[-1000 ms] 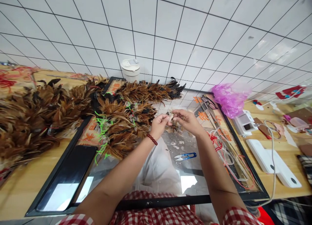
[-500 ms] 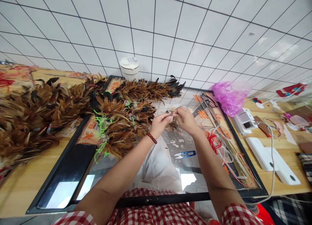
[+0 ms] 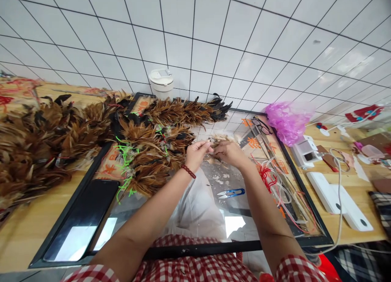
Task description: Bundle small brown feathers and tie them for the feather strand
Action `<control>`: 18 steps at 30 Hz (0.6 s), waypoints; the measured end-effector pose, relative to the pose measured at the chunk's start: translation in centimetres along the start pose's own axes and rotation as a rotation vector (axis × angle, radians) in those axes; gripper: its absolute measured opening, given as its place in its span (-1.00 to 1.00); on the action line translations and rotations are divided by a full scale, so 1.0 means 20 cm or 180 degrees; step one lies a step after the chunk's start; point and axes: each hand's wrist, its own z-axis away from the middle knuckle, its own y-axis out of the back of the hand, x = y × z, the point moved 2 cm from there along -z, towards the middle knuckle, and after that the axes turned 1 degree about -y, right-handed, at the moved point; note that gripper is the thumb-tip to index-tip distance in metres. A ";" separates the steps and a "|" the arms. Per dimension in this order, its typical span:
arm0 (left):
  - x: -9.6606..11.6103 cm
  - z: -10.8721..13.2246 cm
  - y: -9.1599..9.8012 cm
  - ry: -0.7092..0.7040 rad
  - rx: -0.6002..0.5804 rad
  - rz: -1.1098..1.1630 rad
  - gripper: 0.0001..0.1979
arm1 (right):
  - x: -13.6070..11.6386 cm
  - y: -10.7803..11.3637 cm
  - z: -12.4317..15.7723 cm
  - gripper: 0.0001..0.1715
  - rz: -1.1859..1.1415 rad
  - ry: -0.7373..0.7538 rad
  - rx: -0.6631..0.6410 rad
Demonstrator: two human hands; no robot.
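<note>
My left hand (image 3: 196,154), with a beaded bracelet (image 3: 188,171) at the wrist, is closed in a pinch over the glass panel. Close beside it, fingertips nearly touching, my right hand (image 3: 230,153) is pinched too. Whatever lies between the fingers is too small to make out. Behind and under the hands is a heap of pale feather scraps (image 3: 225,138). Brown feather bundles (image 3: 146,170) tied with green threads (image 3: 124,162) lie to the left. Blue thread snips (image 3: 233,192) rest on the glass nearer to me.
A black-framed glass panel (image 3: 210,229) covers the wooden table. A long feather strip (image 3: 180,112), white lidded cup (image 3: 161,84) and more feathers (image 3: 39,147) stand at back and left. A phone (image 3: 81,221) lies front left; glasses (image 3: 262,126), cords (image 3: 282,190) and a purple bag (image 3: 287,123) lie right.
Both hands have come slightly lower and nearer to me. The right fingers have turned downward, and more of the scrap heap shows behind them.
</note>
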 end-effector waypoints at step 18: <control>0.02 0.00 -0.01 0.0865 -0.0390 0.1007 -0.73 | -0.09 0.00 -0.01 -0.75 0.0121 0.1081 0.1556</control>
